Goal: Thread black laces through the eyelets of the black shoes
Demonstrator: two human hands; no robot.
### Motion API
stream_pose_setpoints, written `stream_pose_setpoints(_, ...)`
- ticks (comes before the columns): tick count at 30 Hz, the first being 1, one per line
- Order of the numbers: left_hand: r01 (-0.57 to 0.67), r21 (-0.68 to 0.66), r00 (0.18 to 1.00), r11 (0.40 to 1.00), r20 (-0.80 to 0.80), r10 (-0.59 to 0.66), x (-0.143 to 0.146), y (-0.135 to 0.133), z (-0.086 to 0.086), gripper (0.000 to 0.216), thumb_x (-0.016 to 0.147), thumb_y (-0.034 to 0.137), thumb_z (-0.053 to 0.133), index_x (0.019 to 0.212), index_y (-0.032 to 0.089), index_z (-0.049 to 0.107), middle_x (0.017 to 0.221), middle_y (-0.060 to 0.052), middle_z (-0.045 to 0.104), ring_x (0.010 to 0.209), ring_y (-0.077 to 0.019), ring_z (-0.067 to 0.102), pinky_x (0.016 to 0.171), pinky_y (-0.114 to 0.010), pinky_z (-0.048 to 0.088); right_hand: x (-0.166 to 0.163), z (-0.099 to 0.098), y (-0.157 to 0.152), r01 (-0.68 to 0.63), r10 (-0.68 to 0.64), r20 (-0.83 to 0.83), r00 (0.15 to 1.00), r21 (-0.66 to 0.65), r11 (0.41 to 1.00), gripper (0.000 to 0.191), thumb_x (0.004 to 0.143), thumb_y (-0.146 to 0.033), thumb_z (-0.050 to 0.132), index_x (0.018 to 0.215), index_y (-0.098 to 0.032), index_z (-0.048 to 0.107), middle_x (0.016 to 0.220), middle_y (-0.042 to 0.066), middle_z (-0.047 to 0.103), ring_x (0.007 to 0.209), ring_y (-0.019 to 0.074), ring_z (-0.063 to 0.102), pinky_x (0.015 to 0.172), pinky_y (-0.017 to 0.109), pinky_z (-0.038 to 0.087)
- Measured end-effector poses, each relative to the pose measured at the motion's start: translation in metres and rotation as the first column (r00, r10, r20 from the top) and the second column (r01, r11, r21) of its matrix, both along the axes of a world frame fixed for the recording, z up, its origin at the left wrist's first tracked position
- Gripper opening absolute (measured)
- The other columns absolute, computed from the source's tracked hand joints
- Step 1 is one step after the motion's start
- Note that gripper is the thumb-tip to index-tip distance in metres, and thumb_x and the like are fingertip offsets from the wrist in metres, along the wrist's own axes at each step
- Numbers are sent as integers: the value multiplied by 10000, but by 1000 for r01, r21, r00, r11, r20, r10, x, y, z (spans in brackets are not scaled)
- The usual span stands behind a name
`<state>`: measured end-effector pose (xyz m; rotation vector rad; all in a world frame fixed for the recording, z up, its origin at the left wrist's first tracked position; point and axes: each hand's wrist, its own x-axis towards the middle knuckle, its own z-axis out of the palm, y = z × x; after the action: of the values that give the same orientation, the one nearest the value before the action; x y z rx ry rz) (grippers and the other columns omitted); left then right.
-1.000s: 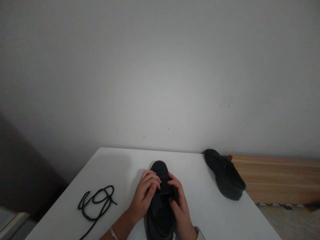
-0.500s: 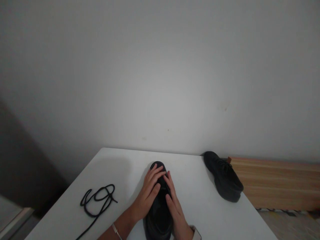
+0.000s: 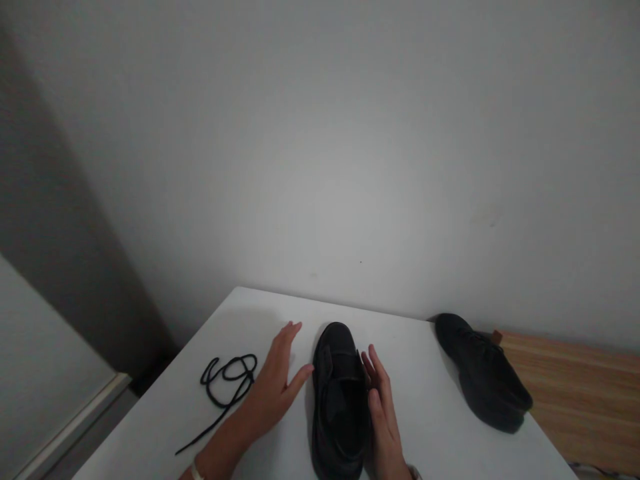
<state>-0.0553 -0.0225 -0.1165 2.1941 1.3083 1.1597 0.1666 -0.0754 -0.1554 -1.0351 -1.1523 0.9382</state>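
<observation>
On the counter (image 3: 430, 413), between both hands: unlaced black shoe (image 3: 345, 407), with heel cut off at the bottom. Now off its top: left hand (image 3: 277, 383), with fingers (image 3: 286, 339) spread wide. Now by its right side: right hand (image 3: 384, 408), with fingers a bit apart; hard to tell if touching. Now partly hidden behind the left hand: black shoelace (image 3: 227, 406).

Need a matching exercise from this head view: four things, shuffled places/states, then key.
Things
1. black cord
2. unlaced shoe
3. laced shoe
4. wood-grain surface

Places/states
A. beyond the right edge of the white table
B. between the left hand and right hand
C. in loose loops, table's left side
D. by the table's right edge, toe toward the wall

Pairs: 1-C, 2-B, 3-D, 4-A
</observation>
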Motion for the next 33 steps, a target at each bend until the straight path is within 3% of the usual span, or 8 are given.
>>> stream_pose_setpoints(3, -157, 8, 977, 988, -147, 156, -56, -9, 4, 328, 911, 392, 586, 1172, 194, 563, 1167, -140, 633, 1113, -330, 586, 974, -527, 460, 0, 0, 0, 55, -55, -68, 996, -15, 998, 540, 998, -525, 403, 1482, -285, 391, 1580, 111, 353, 1423, 320, 372, 1162, 591, 272)
stream_pose_setpoints(7, -268, -142, 892, 953, -410, 190, -109, -28, 4, 158, 820, 331, 671, 910, 207, 631, 921, -70, 653, 883, -299, 618, 828, -448, 478, -1, 9, -1, 114, -115, 20, 993, 42, 993, 418, 988, -483, 467, 1319, -253, 578, 1511, 111, 425, 1417, 314, 358, 1140, 512, 326)
stream_pose_setpoints(15, -299, -210, 819, 931, -558, 137, -109, -38, -17, 148, 835, 191, 460, 775, 202, 596, 857, -74, 645, 837, -269, 620, 791, -397, 451, 3, 4, -1, 151, -157, 85, 984, 72, 986, 341, 964, -444, 529, 1228, -247, 616, 1427, 120, 475, 1335, 311, 428, 1018, 452, 416)
stream_pose_setpoints(20, -275, -287, 926, 918, -335, 173, -105, -36, -1, 154, 843, 306, 460, 770, 213, 559, 788, -44, 618, 740, -235, 601, 715, -345, 460, 5, 5, 1, 246, -258, 97, 961, 127, 961, 280, 944, -430, 564, 1131, -236, 640, 1307, 122, 532, 1220, 295, 506, 926, 422, 464)
stream_pose_setpoints(23, -217, -339, 976, 915, -111, 190, -102, -41, 22, 258, 878, 454, 482, 788, 221, 551, 720, -8, 566, 686, -212, 570, 650, -303, 447, 4, 13, -2, 275, -300, 132, 945, 179, 945, 259, 947, -398, 561, 1136, -236, 630, 1296, 125, 521, 1188, 300, 513, 898, 429, 470)
stream_pose_setpoints(27, -64, -392, 977, 918, 162, 137, -88, -49, 60, 376, 917, 563, 473, 785, 224, 567, 727, -6, 569, 715, -198, 579, 673, -277, 458, -4, 34, -14, 245, -320, 237, 917, 298, 923, 235, 969, -331, 510, 1164, -261, 620, 1309, 126, 509, 1230, 319, 477, 997, 498, 397)
stream_pose_setpoints(30, 89, -426, 944, 900, 324, 60, -73, -57, 82, 440, 891, 636, 503, 743, 225, 553, 652, -4, 556, 619, -183, 535, 600, -269, 449, -13, 52, -21, 54, -196, 336, 921, 388, 920, 277, 956, -240, 512, 1211, -287, 611, 1281, 120, 561, 1213, 312, 528, 1019, 494, 419)
stream_pose_setpoints(33, 248, -478, 898, 843, 440, -15, -57, -64, 90, 426, 855, 642, 577, 767, 226, 563, 605, -3, 537, 565, -171, 476, 552, -269, 427, -25, 65, -23, -218, 36, 461, 887, 349, 911, 511, 887, -193, 617, 1377, -299, 515, 1370, 114, 567, 1258, 308, 543, 1035, 451, 460)
